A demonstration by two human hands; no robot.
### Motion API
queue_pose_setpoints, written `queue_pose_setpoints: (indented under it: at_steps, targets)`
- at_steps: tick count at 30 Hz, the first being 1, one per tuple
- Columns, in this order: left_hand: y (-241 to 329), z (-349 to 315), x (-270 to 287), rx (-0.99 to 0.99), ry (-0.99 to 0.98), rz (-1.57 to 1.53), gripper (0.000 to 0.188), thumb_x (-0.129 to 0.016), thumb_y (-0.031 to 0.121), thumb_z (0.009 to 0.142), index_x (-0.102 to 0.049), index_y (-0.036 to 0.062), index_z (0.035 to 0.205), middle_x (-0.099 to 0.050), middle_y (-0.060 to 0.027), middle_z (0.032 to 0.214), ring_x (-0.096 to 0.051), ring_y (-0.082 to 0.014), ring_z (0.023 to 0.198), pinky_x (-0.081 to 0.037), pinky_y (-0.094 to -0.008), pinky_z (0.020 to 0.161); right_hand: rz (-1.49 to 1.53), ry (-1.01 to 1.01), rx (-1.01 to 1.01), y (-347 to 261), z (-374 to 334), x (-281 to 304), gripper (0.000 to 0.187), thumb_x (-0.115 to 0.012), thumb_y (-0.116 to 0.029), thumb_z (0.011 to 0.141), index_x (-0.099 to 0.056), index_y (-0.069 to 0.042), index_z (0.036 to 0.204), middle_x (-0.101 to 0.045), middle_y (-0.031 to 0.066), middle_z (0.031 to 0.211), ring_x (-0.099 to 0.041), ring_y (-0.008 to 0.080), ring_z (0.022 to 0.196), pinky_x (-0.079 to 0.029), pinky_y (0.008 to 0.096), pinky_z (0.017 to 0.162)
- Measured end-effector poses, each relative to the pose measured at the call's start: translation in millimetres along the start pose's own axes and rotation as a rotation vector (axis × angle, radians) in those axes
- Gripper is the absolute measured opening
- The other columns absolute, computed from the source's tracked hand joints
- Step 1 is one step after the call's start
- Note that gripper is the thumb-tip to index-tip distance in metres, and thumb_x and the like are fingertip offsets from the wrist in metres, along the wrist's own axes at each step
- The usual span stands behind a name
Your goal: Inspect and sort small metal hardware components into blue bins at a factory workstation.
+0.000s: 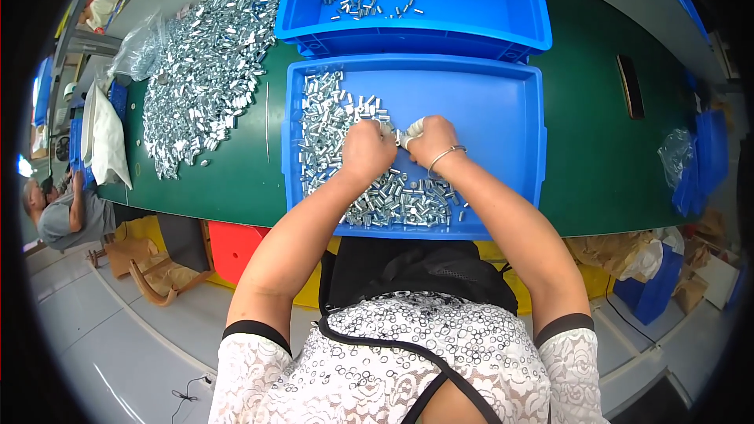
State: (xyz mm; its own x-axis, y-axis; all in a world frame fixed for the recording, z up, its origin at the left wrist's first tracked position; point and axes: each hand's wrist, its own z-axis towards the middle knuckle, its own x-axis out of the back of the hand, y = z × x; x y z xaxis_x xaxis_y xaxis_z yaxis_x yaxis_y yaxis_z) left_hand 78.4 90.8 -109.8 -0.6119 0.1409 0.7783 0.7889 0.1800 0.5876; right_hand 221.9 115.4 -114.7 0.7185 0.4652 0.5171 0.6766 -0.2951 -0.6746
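Over the near blue tray (495,224), my left hand (369,149) and my right hand (433,141) are close together with their fingers bent in a pinch. A small shiny metal cylinder (398,139) shows between the two sets of fingertips. Whitish covers wrap some fingers of the right hand, and a bracelet circles that wrist. Loose metal cylinders (404,202) lie heaped along the left side and near edge of this tray, beneath and around my left hand. The tray's right part shows bare blue bottom. My fingers partly hide what they grip.
A second blue bin (416,31) stands behind the tray, with scattered cylinders inside. At left, a large pile of metal pieces (208,71) covers the green table (585,157). A phone (630,86) lies at right. Another person (71,208) is at far left.
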Motion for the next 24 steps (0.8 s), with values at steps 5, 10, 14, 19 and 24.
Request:
queue_pose_setpoints:
  at_steps: [5, 10, 14, 19, 24]
  targets:
    - [7, -1, 13, 0.175, -0.218, -0.289, 0.021, -0.064, 0.014, 0.078, -0.064, -0.0025, 0.091, -0.063, -0.01, 0.067, -0.06, -0.0172, 0.053, -0.048, -0.0291, 0.05, 0.402, -0.023, -0.069, 6, -16, 1, 0.021, -0.068, -0.01, 0.07, -0.067, -0.002, 0.089, -0.066, 0.0161, 0.077, -0.065, 0.0251, 0.068, -0.051, 0.0314, 0.062]
    - [11, -12, 41, 0.348, -0.466, -0.692, 0.022, -0.06, 0.01, 0.084, -0.062, -0.006, 0.098, -0.064, -0.0086, 0.071, -0.06, -0.0121, 0.057, -0.048, -0.0228, 0.053, 0.385, 0.115, 0.158, 12, -33, -9, 0.022, -0.065, -0.004, 0.077, -0.062, 0.001, 0.098, -0.065, 0.0055, 0.077, -0.061, 0.0101, 0.06, -0.047, 0.0235, 0.051]
    - [2, -35, 53, 0.204, -0.436, -0.839, 0.02, -0.058, 0.006, 0.086, -0.059, -0.0059, 0.102, -0.064, -0.0073, 0.076, -0.061, -0.0097, 0.064, -0.049, -0.0206, 0.058, 0.329, 0.165, 0.307, -11, -62, -3, 0.02, -0.065, -0.003, 0.076, -0.062, 0.0, 0.096, -0.064, 0.0059, 0.076, -0.061, 0.0097, 0.062, -0.048, 0.0233, 0.052]
    - [-13, -58, 65, 0.061, -0.37, -0.995, 0.02, -0.057, 0.003, 0.087, -0.058, -0.0043, 0.106, -0.065, -0.0086, 0.082, -0.063, -0.0116, 0.073, -0.052, -0.0236, 0.066, 0.198, 0.237, 0.39, -41, -89, -8, 0.02, -0.064, -0.002, 0.075, -0.062, -0.002, 0.095, -0.063, 0.007, 0.076, -0.061, 0.0118, 0.061, -0.049, 0.0227, 0.054]
    - [-34, -64, 74, 0.023, -0.393, -1.153, 0.024, -0.056, 0.001, 0.087, -0.058, -0.0043, 0.11, -0.065, -0.0106, 0.088, -0.062, -0.0121, 0.079, -0.051, -0.0221, 0.07, 0.12, 0.217, 0.423, -66, -96, -12, 0.022, -0.064, -0.002, 0.076, -0.062, -0.004, 0.098, -0.064, 0.007, 0.08, -0.064, 0.0153, 0.063, -0.05, 0.0239, 0.055]
